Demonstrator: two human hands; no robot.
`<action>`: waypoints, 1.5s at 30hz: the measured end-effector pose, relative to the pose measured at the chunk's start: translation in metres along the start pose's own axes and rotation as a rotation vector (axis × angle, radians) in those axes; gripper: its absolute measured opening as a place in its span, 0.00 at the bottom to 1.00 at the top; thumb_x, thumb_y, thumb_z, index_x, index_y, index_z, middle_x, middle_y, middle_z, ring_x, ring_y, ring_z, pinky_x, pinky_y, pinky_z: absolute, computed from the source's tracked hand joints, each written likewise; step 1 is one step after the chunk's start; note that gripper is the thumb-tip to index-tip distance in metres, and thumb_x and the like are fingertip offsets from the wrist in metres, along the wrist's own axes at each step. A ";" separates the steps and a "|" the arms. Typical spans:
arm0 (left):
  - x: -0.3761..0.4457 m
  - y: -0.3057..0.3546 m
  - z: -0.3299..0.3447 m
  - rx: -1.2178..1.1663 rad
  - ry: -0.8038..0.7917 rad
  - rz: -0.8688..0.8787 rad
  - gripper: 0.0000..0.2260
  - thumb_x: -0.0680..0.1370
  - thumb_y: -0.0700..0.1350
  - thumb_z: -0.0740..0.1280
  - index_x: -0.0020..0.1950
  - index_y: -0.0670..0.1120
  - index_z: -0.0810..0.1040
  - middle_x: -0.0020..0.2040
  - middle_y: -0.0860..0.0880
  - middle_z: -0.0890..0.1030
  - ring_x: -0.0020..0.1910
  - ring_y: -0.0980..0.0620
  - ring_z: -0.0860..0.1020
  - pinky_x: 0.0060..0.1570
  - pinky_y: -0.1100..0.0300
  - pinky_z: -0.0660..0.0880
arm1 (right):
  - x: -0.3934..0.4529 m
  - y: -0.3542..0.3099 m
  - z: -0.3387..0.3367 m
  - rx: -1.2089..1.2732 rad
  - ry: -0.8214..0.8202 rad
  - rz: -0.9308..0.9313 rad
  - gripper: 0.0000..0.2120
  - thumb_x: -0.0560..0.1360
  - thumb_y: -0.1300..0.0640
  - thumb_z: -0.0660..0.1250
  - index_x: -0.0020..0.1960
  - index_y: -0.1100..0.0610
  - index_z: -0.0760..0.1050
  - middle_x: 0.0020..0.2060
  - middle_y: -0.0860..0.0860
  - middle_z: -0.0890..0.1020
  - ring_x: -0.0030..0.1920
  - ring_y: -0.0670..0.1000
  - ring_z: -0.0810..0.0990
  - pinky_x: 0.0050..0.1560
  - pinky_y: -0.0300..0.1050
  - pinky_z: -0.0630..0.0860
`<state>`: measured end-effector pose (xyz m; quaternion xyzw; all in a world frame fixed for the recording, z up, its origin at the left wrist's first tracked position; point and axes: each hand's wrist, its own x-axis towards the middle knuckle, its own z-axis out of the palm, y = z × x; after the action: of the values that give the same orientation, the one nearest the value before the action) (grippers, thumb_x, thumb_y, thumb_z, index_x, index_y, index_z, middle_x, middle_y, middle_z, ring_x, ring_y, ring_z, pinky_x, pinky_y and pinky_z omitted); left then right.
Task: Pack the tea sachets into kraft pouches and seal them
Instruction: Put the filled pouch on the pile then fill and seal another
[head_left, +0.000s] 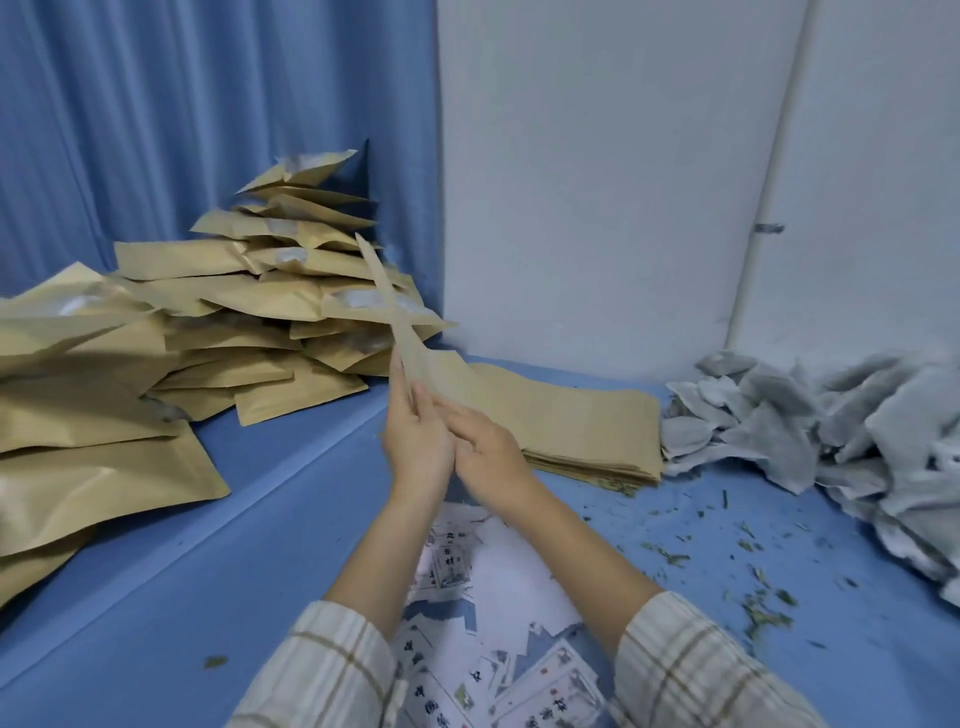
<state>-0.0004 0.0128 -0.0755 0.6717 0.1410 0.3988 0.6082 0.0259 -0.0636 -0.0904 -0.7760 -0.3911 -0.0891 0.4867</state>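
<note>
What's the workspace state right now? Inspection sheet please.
Surface: blue table, strewn with loose tea leaf bits on the right.
Job's things: kraft pouch held up edge-on; flat stack of empty kraft pouches behind the hands; heap of filled kraft pouches at left; pile of grey tea sachets at right.
Clutter: printed label cards scattered near the person.
Hands: left hand and right hand both grip the held pouch.
Cables: nothing seen.
Surroundings: blue curtain, white wall, white pipe.
</note>
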 end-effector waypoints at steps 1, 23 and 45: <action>-0.004 0.007 -0.005 0.061 -0.013 0.091 0.23 0.82 0.39 0.54 0.75 0.56 0.62 0.59 0.51 0.77 0.49 0.56 0.76 0.42 0.78 0.67 | -0.002 -0.012 -0.004 0.180 0.037 0.072 0.20 0.76 0.66 0.58 0.66 0.55 0.73 0.62 0.48 0.77 0.61 0.41 0.73 0.62 0.28 0.65; -0.135 0.003 0.038 0.217 -0.623 -0.362 0.13 0.79 0.52 0.58 0.59 0.47 0.73 0.60 0.45 0.76 0.63 0.45 0.72 0.54 0.57 0.68 | -0.131 0.031 -0.069 1.135 0.506 0.818 0.06 0.75 0.69 0.63 0.40 0.66 0.76 0.27 0.56 0.82 0.27 0.49 0.82 0.26 0.38 0.78; -0.131 -0.029 0.059 0.315 -0.030 0.047 0.23 0.79 0.56 0.60 0.27 0.46 0.70 0.26 0.47 0.74 0.32 0.44 0.73 0.30 0.55 0.64 | -0.136 0.038 -0.046 1.253 0.322 0.622 0.08 0.77 0.61 0.63 0.49 0.59 0.81 0.43 0.53 0.85 0.42 0.47 0.83 0.46 0.39 0.79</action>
<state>-0.0344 -0.1109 -0.1468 0.7678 0.1768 0.3757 0.4879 -0.0292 -0.1803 -0.1634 -0.4037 -0.0528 0.1816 0.8951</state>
